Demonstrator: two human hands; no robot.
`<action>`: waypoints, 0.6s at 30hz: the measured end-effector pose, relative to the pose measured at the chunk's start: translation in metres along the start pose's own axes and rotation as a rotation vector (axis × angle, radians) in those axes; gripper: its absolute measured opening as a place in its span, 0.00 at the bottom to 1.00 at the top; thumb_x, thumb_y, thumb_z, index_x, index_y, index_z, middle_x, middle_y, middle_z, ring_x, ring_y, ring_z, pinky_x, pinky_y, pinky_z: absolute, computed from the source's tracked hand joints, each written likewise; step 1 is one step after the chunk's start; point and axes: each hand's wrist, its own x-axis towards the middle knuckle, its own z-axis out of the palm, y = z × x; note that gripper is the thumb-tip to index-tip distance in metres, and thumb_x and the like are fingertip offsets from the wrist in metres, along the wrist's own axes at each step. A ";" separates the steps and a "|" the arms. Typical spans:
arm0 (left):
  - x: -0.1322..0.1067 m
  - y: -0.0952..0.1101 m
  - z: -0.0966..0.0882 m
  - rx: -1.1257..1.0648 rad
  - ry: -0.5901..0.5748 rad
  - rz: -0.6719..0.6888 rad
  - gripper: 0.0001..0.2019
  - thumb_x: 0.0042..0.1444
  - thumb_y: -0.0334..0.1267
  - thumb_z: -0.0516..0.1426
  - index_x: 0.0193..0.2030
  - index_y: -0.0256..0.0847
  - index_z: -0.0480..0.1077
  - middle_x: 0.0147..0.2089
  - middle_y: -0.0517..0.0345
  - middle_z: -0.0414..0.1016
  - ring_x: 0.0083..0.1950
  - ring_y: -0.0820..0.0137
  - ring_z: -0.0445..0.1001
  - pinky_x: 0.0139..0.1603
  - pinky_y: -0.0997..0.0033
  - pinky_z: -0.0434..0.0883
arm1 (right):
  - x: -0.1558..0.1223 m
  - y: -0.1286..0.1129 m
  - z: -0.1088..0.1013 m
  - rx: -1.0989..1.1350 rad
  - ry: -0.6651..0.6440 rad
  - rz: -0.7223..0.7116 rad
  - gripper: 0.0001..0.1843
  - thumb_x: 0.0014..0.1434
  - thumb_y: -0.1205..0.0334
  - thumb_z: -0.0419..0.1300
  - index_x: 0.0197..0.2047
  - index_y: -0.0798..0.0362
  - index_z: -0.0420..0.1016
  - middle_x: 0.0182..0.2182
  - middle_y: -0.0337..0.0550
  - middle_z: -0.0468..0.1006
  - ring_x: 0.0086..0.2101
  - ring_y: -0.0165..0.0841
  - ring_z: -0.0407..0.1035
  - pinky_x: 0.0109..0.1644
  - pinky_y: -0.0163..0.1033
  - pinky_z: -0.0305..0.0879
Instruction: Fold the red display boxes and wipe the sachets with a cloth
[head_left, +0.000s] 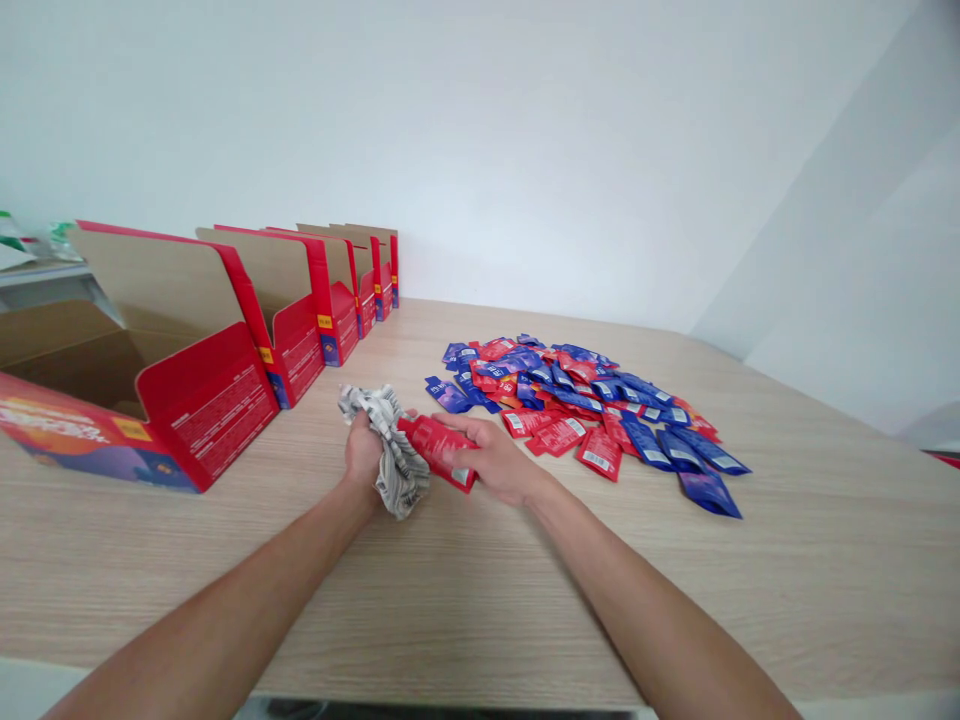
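Observation:
My left hand (363, 452) is closed around a crumpled striped cloth (397, 460), white with dark lines, above the table. Between the thumb and fingers of my right hand (501, 460) is a red pouch (442, 448), its narrow end pointing left against the cloth. Part of the left fingers is hidden behind the cloth. To the right of my hands lies a loose pile of red and blue pouches, among them a red pouch (599, 454) and a blue pouch (709, 492) at the pile's near edge.
A row of open red cardboard boxes stands along the left, the nearest box (217, 415) being largest in view. The wooden table (420, 620) runs back to a white wall (525, 160). Some blurred items sit at the far left edge.

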 end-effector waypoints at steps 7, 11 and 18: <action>0.002 0.039 0.004 -0.053 0.214 0.339 0.15 0.71 0.47 0.49 0.37 0.43 0.69 0.29 0.60 0.77 0.29 0.67 0.80 0.39 0.67 0.81 | 0.086 0.031 0.022 -0.234 0.610 0.020 0.21 0.61 0.67 0.60 0.58 0.57 0.71 0.53 0.57 0.82 0.50 0.41 0.78 0.58 0.49 0.72; 0.002 0.046 0.005 -0.065 0.229 0.357 0.15 0.70 0.46 0.50 0.34 0.43 0.68 0.27 0.60 0.76 0.30 0.66 0.80 0.40 0.65 0.82 | 0.128 0.046 0.046 -0.360 0.619 -0.003 0.21 0.65 0.69 0.55 0.61 0.55 0.68 0.56 0.58 0.79 0.55 0.40 0.75 0.63 0.49 0.68; 0.003 0.039 0.008 -0.065 0.192 0.321 0.16 0.70 0.42 0.49 0.33 0.42 0.71 0.25 0.59 0.76 0.34 0.63 0.84 0.40 0.66 0.83 | 0.145 0.049 0.069 -0.654 0.511 -0.033 0.25 0.61 0.75 0.57 0.62 0.64 0.70 0.59 0.66 0.74 0.60 0.43 0.69 0.67 0.46 0.64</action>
